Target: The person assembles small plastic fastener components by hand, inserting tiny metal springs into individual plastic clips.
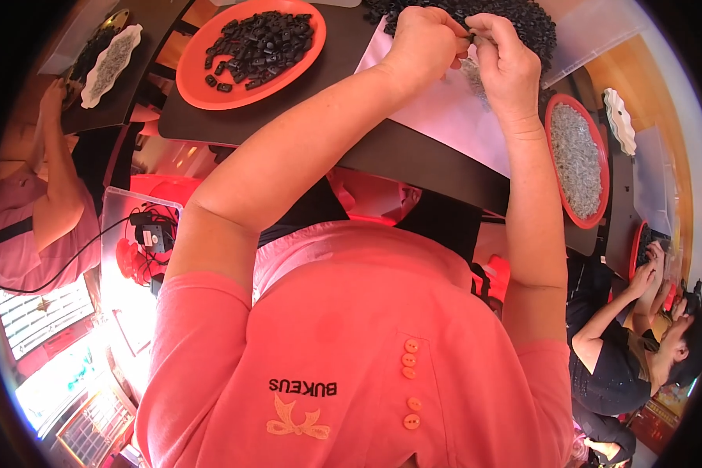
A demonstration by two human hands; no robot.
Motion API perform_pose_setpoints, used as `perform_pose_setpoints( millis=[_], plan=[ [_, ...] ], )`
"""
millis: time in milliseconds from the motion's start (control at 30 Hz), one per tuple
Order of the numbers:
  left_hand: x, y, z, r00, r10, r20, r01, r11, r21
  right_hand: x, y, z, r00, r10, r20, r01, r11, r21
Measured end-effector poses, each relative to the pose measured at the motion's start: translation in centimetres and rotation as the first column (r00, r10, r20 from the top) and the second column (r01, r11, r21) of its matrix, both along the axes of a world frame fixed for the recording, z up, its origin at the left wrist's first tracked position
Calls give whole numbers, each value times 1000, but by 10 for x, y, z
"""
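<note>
My left hand [431, 40] and my right hand [507, 66] meet at the far side of the table, fingertips pinched together. Between them is a small dark part [471, 37], mostly covered by the fingers, so its exact kind is unclear. Beneath the hands lies a pale sheet [437, 113] with a little heap of small clear pieces [473, 78] beside my right hand. A large pile of small black plastic parts [534, 35] spreads just beyond both hands.
To the left, an orange-red plate [191, 82] holds more black plastic parts [261, 47]. A red oval tray [554, 129] of clear pieces stands on the right, near a white wavy-edged dish [619, 121]. Other people work at both sides of the dark table [429, 156].
</note>
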State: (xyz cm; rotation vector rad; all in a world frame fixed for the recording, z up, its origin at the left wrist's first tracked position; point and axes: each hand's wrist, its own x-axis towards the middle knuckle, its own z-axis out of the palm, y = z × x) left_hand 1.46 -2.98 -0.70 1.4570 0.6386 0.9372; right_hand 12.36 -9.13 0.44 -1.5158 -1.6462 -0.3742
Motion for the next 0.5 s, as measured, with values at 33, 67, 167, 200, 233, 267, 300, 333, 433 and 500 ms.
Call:
perform_pose_setpoints(
  millis=[33,67,167,200,233,267,300,333,433,500],
  plan=[
    [0,-5,0,991,133,19,-135,978,160,-1,1,0,1000,1,-1,-1,1000,0],
    [-1,1,1,991,135,18,-136,978,159,-3,2,1,1000,16,8,-16,1000,18],
    [-3,17,5,988,-150,38,155,947,-281,-3,2,-1,999,17,38,-18,999,39],
    [-3,16,4,990,-134,36,139,950,-279,-3,3,-2,998,9,58,-11,999,41],
    [-3,16,2,992,-118,33,123,953,-276,-3,3,-3,998,10,57,-12,999,40],
    [-3,15,1,992,-118,33,122,953,-277,-4,2,-3,997,-19,79,16,999,38],
    [-2,13,0,994,-101,46,109,959,-261,-7,2,-3,994,-47,101,44,998,36],
    [-2,12,-2,995,-83,59,95,965,-245,-9,2,-3,994,-46,100,43,999,34],
    [2,13,-8,997,-51,64,61,982,-180,-15,3,-2,994,-49,101,41,996,80],
    [7,13,-12,999,9,33,-6,996,-93,-17,4,-3,995,-47,86,40,996,77]
  ],
)
